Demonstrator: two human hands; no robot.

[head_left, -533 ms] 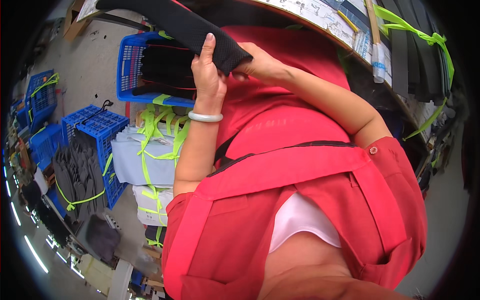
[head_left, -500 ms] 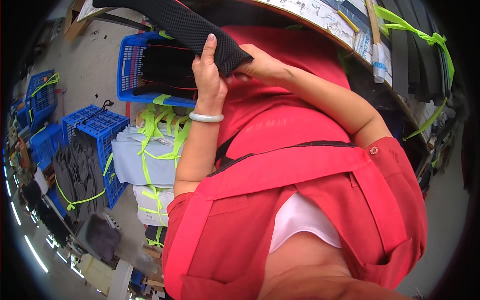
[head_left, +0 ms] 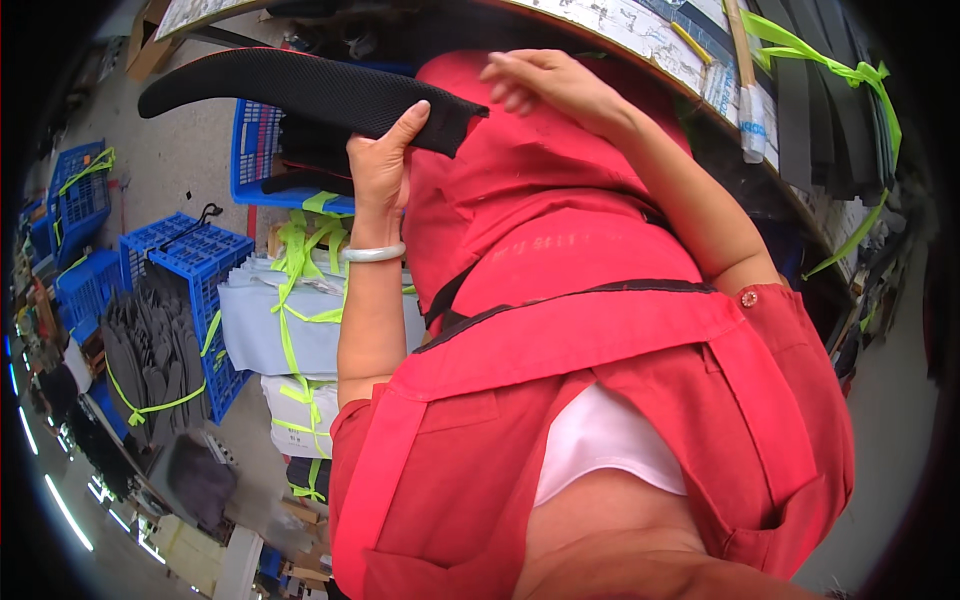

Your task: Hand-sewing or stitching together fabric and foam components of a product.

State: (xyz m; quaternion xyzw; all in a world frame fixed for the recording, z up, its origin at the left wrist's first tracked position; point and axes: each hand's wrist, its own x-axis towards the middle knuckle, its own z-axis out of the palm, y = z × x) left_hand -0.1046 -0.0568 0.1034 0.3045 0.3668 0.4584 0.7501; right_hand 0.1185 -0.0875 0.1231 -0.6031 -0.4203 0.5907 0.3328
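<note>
A long black mesh piece (head_left: 300,90) is gripped near its right end by the left hand (head_left: 385,165), thumb on top, and is held in the air above a blue crate (head_left: 262,165) on the floor. The right hand (head_left: 545,85) is held open with fingers spread, just beside the piece's end but apart from it, in front of the counter (head_left: 640,30). Pale bundles tied with green strap (head_left: 280,310) are seen below the left forearm.

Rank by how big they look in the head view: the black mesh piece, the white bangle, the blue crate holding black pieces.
1. Black mesh piece, in the left hand.
2. Blue crate, partly hidden, so its rank is unsure.
3. White bangle, clearly smallest.
</note>
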